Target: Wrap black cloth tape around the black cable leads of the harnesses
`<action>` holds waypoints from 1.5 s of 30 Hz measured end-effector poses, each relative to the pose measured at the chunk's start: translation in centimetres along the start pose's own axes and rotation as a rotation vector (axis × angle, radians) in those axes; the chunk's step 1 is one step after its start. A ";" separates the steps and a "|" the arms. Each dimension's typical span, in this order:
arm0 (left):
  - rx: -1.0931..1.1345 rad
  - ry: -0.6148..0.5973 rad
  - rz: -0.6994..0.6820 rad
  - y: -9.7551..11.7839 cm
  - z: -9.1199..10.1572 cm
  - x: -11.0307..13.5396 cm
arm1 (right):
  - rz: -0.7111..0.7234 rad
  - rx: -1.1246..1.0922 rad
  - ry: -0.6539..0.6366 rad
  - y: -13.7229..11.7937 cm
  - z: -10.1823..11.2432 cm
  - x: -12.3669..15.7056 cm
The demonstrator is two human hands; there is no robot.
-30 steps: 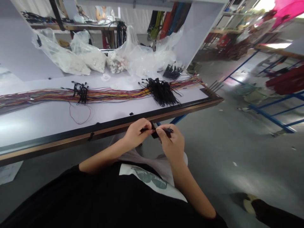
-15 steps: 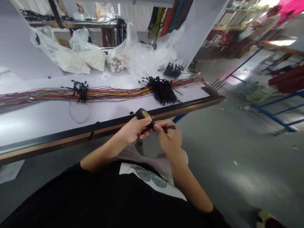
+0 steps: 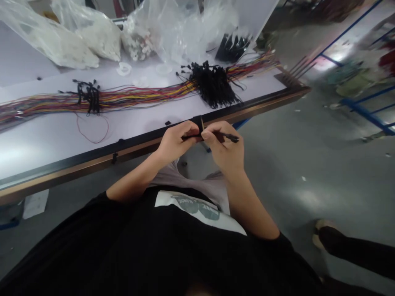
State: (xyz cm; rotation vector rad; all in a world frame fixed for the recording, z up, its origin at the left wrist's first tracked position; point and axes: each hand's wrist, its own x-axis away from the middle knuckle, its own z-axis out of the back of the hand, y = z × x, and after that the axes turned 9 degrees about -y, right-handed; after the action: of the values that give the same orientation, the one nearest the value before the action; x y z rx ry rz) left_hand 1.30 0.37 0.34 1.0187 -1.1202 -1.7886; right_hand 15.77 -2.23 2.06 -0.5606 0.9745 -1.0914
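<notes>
Black tape roll [image 3: 197, 121] is sitting between the hands, at two o'clock from the left hand [image 3: 177, 142] and ten from the right hand [image 3: 227, 148]. Right fingers are clamping a dark cord [image 3: 231, 137], its end pointing towards three; left fingers are bending together, but whether round roll or cord I cannot tell. Wires [image 3: 145, 95] are lying beyond.

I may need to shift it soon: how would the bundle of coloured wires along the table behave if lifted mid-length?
Probably floppy: the wires are thin and bend loosely, with one pink strand curling aside in a loop. The bundle would likely sag unevenly, as the larger black cluster lies toward the right end. Strands might snag, since many overlap.
</notes>
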 end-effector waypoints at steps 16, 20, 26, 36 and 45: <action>0.459 -0.316 0.036 -0.5 0.5 0.8 | -0.123 -0.204 0.107 2.6 -1.2 0.5; 0.277 -0.542 -0.080 -1.1 1.6 1.4 | -0.153 -0.083 0.064 1.8 -0.1 0.3; 0.011 -0.128 -0.097 -1.0 0.3 0.9 | 0.039 0.049 0.078 -0.3 0.1 1.1; 0.323 -0.023 0.024 -0.6 -0.8 1.8 | 0.097 0.099 0.077 1.0 -0.8 2.1; 0.715 -0.255 0.163 -0.1 -0.5 2.2 | -0.121 -0.231 0.152 1.4 -1.7 3.1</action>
State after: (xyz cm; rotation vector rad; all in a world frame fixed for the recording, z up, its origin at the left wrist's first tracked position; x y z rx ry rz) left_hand 0.89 -1.76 -0.38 1.0613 -2.0252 -1.4276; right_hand 15.35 -4.42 -1.06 -0.7403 1.2223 -1.1493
